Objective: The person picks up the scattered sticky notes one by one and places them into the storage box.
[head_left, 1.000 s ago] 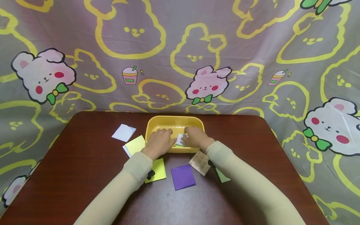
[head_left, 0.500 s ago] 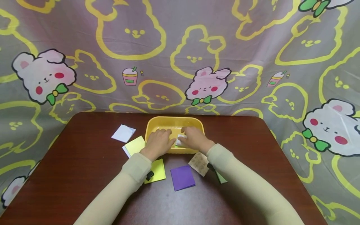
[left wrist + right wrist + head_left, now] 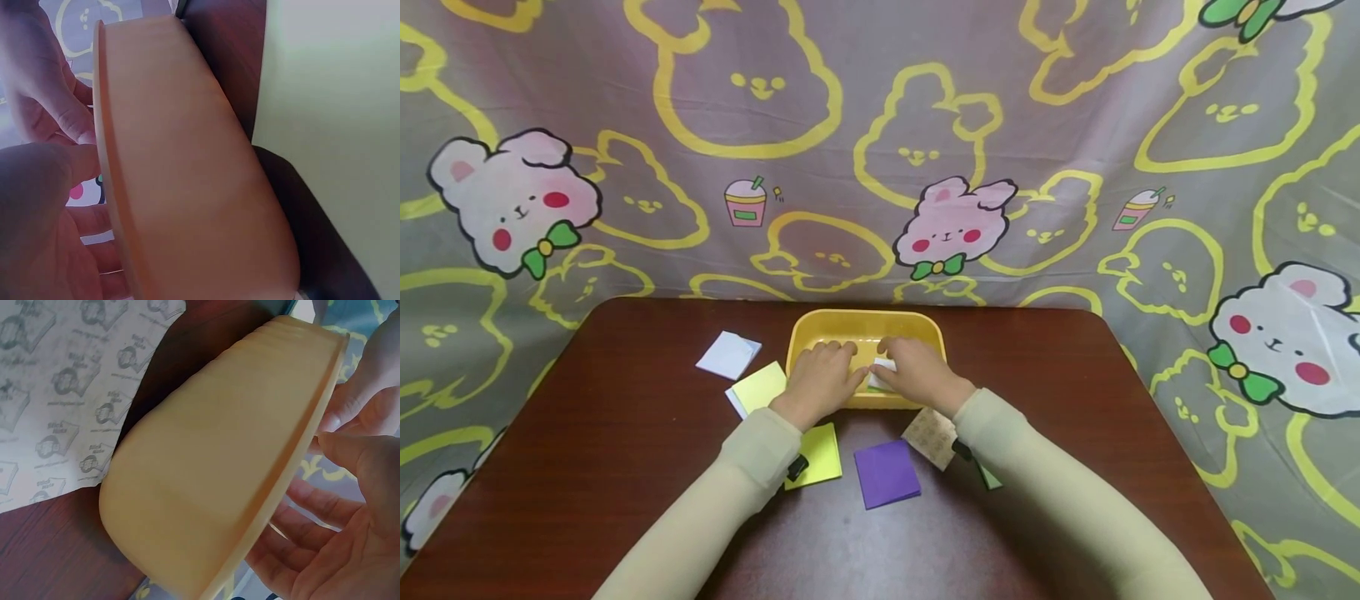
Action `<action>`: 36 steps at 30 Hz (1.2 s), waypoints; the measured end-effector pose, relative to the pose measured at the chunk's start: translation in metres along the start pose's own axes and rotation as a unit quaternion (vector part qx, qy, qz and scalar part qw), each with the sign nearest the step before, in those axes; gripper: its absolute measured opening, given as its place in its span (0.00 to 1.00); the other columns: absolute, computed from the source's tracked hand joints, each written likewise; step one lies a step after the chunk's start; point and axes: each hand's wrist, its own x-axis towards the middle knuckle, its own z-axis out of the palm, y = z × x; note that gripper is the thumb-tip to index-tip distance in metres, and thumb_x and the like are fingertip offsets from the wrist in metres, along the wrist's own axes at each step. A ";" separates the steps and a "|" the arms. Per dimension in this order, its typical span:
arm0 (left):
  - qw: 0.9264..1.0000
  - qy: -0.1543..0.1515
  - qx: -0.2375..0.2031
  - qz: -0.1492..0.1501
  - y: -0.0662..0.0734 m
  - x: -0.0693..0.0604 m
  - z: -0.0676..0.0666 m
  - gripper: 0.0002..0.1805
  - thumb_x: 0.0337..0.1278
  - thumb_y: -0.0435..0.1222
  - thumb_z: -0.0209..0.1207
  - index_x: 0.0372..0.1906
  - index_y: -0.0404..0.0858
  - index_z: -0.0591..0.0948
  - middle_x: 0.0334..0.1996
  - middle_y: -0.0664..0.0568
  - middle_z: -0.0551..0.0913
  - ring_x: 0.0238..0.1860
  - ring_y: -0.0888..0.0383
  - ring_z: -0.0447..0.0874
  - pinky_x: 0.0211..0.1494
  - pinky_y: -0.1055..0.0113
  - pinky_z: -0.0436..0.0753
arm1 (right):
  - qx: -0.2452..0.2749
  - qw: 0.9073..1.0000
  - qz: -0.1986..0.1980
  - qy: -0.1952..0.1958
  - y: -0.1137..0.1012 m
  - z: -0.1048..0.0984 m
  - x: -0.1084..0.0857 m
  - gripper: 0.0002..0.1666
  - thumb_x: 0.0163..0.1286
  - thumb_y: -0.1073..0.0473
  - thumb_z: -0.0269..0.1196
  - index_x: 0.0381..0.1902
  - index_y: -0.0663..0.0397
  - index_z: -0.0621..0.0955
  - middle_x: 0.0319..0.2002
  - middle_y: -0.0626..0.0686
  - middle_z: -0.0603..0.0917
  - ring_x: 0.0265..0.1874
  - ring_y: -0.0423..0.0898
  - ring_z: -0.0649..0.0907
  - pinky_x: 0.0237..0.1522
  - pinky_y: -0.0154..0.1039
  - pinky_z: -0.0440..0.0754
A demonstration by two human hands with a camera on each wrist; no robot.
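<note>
Both hands reach into a yellow plastic basin (image 3: 865, 401) at the table's far edge. My left hand (image 3: 822, 379) has its fingers bent loosely over the left half, fingertips hidden behind the rim. My right hand (image 3: 921, 375) is over the right half, its thumb lying across a small white note pad (image 3: 882, 382) with a green edge. Whether the fingers pinch this pad is hidden. The two thumbs nearly meet. From the right wrist view, the near wall of the basin (image 3: 206, 450) covers the pad while the right fingers (image 3: 312, 519) stay spread and curved.
On the brown table (image 3: 625, 433) lie a white pad (image 3: 728, 355), a pale yellow stack (image 3: 760, 388), a bright yellow pad (image 3: 822, 455), a purple pad (image 3: 887, 474), a sticky-note pad with printed backing (image 3: 931, 437) and a green pad (image 3: 989, 476). A patterned curtain (image 3: 820, 100) hangs behind.
My right hand has shifted slightly left and its thumb has come across the white note pad, covering more of it. The left hand stays almost where it was.
</note>
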 end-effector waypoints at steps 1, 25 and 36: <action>1.000 0.000 -0.001 0.000 0.000 0.000 -0.001 0.23 0.71 0.51 0.57 0.54 0.36 0.81 0.44 0.42 0.87 0.45 0.43 0.86 0.44 0.49 0.84 | 0.001 1.000 0.000 0.000 -0.001 0.000 -0.001 0.25 0.74 0.48 0.62 0.56 0.63 0.81 0.49 0.60 0.88 0.46 0.55 0.88 0.50 0.49 0.85; 1.000 0.021 -0.013 -0.007 -0.004 -0.012 -0.014 0.25 0.70 0.50 0.58 0.59 0.36 0.80 0.49 0.41 0.87 0.52 0.42 0.85 0.51 0.48 0.84 | 0.001 0.999 -0.034 0.026 -0.009 -0.006 -0.018 0.22 0.72 0.50 0.65 0.52 0.63 0.82 0.45 0.59 0.89 0.45 0.53 0.87 0.50 0.49 0.84; 1.000 0.030 -0.005 -0.002 -0.005 -0.018 -0.018 0.25 0.70 0.51 0.59 0.59 0.36 0.81 0.49 0.41 0.87 0.50 0.43 0.86 0.49 0.49 0.85 | 0.000 0.999 -0.041 0.030 -0.019 -0.008 -0.026 0.23 0.72 0.48 0.65 0.53 0.63 0.82 0.45 0.58 0.88 0.46 0.52 0.87 0.51 0.48 0.84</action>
